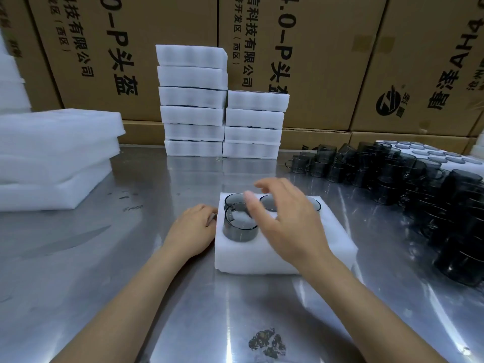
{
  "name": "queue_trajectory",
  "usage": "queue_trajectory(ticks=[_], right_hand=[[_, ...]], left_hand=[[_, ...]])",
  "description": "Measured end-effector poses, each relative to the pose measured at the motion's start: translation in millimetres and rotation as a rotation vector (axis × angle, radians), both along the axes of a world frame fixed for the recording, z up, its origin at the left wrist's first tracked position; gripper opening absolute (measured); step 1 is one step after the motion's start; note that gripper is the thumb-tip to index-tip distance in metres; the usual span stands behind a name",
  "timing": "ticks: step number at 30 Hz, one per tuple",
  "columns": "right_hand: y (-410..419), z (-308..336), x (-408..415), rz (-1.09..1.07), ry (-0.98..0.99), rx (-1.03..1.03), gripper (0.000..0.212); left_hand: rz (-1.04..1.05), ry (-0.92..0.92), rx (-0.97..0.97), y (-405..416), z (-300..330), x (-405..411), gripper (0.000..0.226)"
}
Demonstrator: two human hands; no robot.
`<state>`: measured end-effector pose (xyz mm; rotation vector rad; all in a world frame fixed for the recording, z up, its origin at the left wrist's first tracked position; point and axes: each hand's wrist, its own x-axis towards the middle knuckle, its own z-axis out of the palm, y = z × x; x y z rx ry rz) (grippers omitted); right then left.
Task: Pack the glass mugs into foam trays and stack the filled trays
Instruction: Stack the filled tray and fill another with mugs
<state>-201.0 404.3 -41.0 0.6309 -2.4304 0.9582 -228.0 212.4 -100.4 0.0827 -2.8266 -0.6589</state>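
Observation:
A white foam tray (277, 260) lies on the steel table in front of me. Smoky grey glass mugs sit in its far pockets; one mug (240, 226) stands half out of the near-left pocket, and two more (234, 199) (269, 203) sit lower behind it. My left hand (192, 227) rests against the tray's left side with its fingers curled at the foam edge. My right hand (281, 216) hovers over the tray with fingers spread and holds nothing. It hides the right-hand pockets.
Two stacks of filled foam trays (193, 100) (255, 124) stand at the back against cardboard boxes (327, 61). Empty foam trays (55, 158) are piled at the left. Many loose grey mugs (406, 174) crowd the right side of the table.

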Motion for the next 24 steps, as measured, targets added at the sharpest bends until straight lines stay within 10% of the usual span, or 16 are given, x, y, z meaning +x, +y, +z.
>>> queue_trajectory(ticks=[5,10,15,24], right_hand=[[20,-6,4,0.136,0.029,-0.047,0.047],[18,-13,9,0.314,0.007,0.184,0.052],[14,-18,9,0.350,-0.051,0.313,0.057],[9,-23,6,0.273,-0.021,0.577,0.051]], left_hand=[[0.057,0.321,0.279,11,26,16,0.033],[-0.349,0.666,0.249,27,49,66,0.040],[-0.392,0.652,-0.099,27,35,88,0.044],[-0.352,0.548,-0.156,25,24,85,0.044]])
